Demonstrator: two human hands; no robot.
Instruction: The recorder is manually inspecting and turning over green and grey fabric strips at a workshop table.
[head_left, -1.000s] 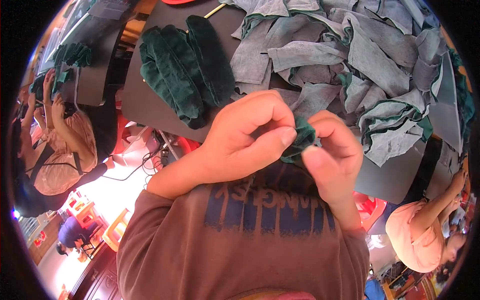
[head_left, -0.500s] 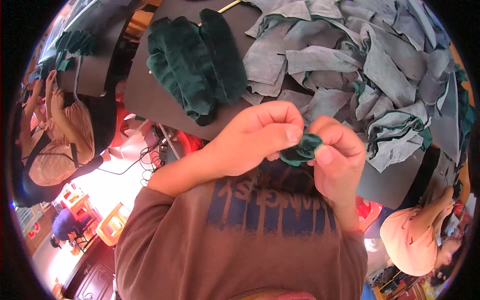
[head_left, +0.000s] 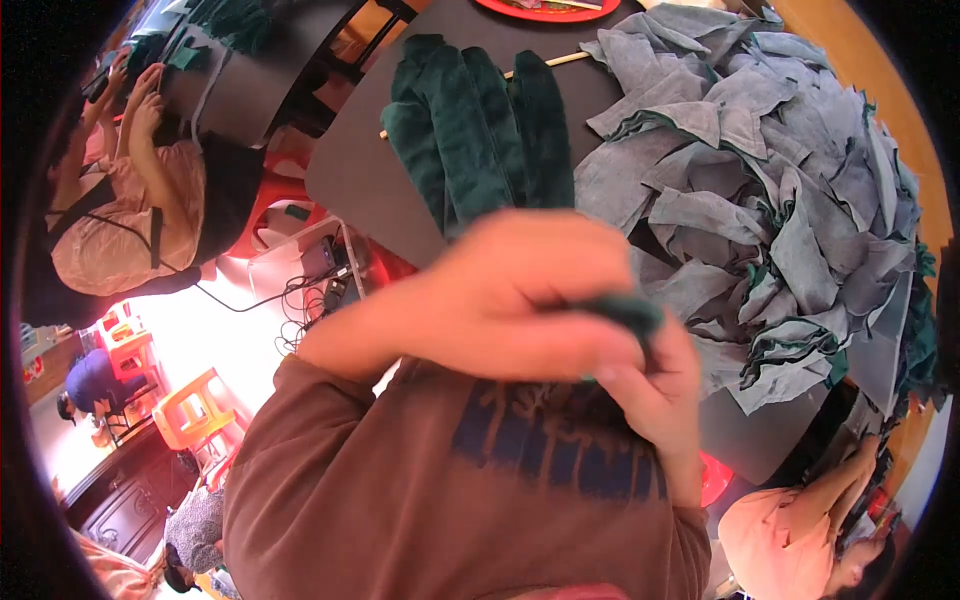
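Note:
In front of my chest, both hands meet around a small piece of dark green plush fabric [head_left: 632, 312]. My left hand [head_left: 525, 290], smeared by motion, crosses over from the left with its fingers curled round the fabric and its thumb near the right thumb. My right hand [head_left: 660, 385] pinches the piece from below and is partly covered by the left. Most of the piece is hidden in the fingers. Beyond my left hand, dark green plush pieces [head_left: 470, 130] hang bunched on a thin wooden stick [head_left: 567, 59] lying across the table.
A large heap of grey-backed, green-edged fabric pieces [head_left: 720, 215] covers the right of the dark table [head_left: 350, 165]. A red plate [head_left: 550, 10] stands at the far edge. People sit at the left [head_left: 125, 235] and lower right [head_left: 780, 540]. Cables [head_left: 300, 300] and plastic stools [head_left: 190, 410] are at the left.
My left hand has turned over the fabric and now covers more of it and of the right hand. The view has shifted, showing the red plate at the far edge.

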